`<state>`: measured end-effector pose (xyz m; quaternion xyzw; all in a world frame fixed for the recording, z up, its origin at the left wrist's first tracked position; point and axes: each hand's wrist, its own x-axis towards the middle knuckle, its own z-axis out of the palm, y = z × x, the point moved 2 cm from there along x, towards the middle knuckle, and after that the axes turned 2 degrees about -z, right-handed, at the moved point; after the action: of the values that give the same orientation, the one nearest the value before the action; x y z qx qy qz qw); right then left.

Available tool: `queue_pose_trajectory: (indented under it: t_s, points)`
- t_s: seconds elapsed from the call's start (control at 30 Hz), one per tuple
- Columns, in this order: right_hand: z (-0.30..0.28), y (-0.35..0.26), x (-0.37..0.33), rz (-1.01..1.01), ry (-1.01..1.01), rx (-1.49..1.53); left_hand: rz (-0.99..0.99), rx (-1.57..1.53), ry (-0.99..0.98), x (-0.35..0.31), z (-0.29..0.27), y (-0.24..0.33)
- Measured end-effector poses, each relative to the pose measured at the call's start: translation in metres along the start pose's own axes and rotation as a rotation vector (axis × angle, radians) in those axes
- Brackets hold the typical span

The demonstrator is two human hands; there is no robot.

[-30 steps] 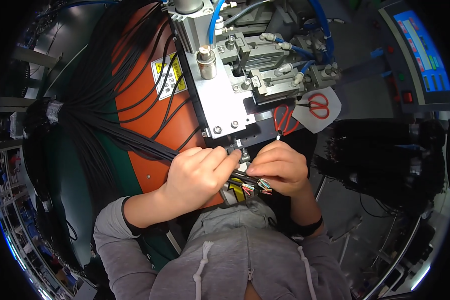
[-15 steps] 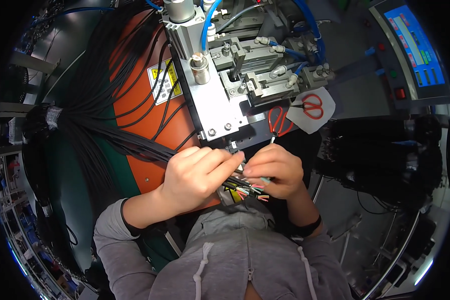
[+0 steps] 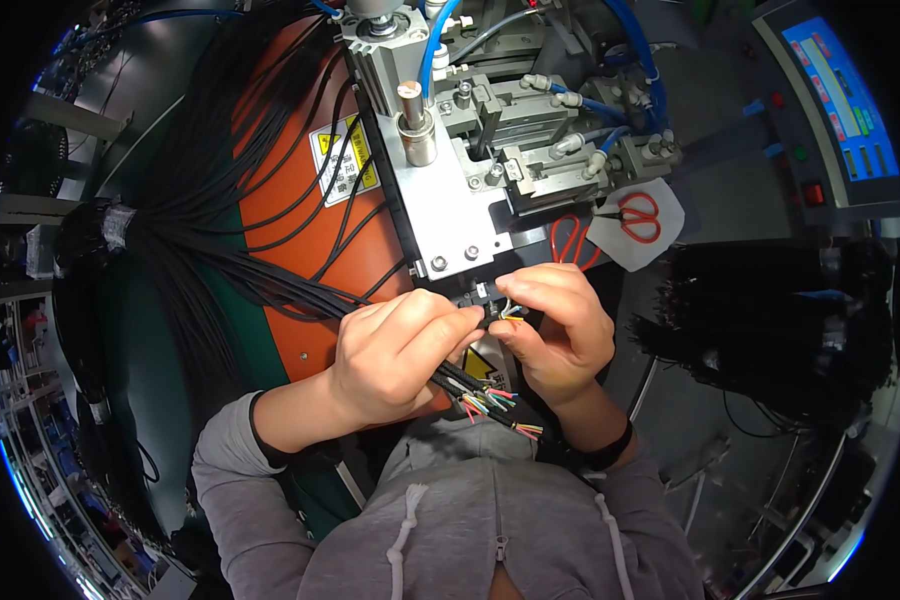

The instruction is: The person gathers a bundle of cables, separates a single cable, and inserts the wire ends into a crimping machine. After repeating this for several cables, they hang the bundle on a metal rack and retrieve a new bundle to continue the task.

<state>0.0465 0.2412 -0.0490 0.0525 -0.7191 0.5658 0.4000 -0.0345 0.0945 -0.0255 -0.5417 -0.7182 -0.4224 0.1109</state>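
My left hand [image 3: 395, 345] is closed around a bundle of black cables [image 3: 448, 372], its thumb and forefinger at a cable end below the metal fixture [image 3: 445, 215]. Cut ends with thin coloured wires [image 3: 488, 402] stick out beneath that hand. My right hand [image 3: 565, 330] is curled, thumb and forefinger apart on either side of a few fanned grey and yellow wires [image 3: 510, 311]. Whether its fingertips touch them I cannot tell. Just above the fingertips sits a small dark block with a white part [image 3: 481, 291] at the fixture's front edge.
Red-handled scissors [image 3: 638, 218] lie on a white sheet [image 3: 660, 245], with a second red-handled tool [image 3: 570, 240] beside it. An orange plate [image 3: 305, 250] carries more cables from a tied bundle [image 3: 118, 228]. Black bundles [image 3: 770, 310] and a screen [image 3: 842, 100] stand right.
My right thumb and forefinger have spread apart and moved up to the fanned wires. A metal rod on the fixture stands higher. The whole view has shifted slightly.
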Motion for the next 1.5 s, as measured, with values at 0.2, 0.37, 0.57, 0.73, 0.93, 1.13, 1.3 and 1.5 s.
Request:
queue_pose_trajectory:
  t_s: [0.2, 0.37, 0.57, 0.73, 0.93, 1.13, 1.3, 1.5]
  points:
    - [-0.006, 0.001, 0.003, 0.19, -0.142, -0.016, 0.023, 0.026, -0.07, -0.001, -0.003, -0.001]
    - [-0.005, -0.007, 0.005, -0.106, -0.145, -0.367, -0.012, 0.088, -0.174, -0.004, -0.001, 0.002]
    - [-0.018, -0.009, 0.007, 0.244, -0.309, -0.307, 0.092, 0.255, -0.157, -0.004, 0.0, 0.005]
    - [-0.022, 0.015, -0.016, 0.744, -0.193, 0.232, 0.086, 0.231, -0.15, -0.009, 0.005, 0.004]
    - [-0.017, 0.0, -0.009, 0.169, -0.297, -0.388, 0.135, 0.301, -0.12, -0.012, 0.011, 0.004]
    - [-0.035, 0.025, -0.017, 1.008, -0.341, 0.47, 0.189, 0.29, -0.092, -0.012, 0.009, 0.004]
    - [-0.033, 0.025, -0.013, 0.768, -0.376, 0.142, 0.15, 0.333, -0.106, -0.016, 0.011, 0.007]
    - [-0.006, 0.024, -0.007, 0.298, -0.336, -0.364, 0.049, 0.472, -0.296, -0.018, 0.019, 0.007]
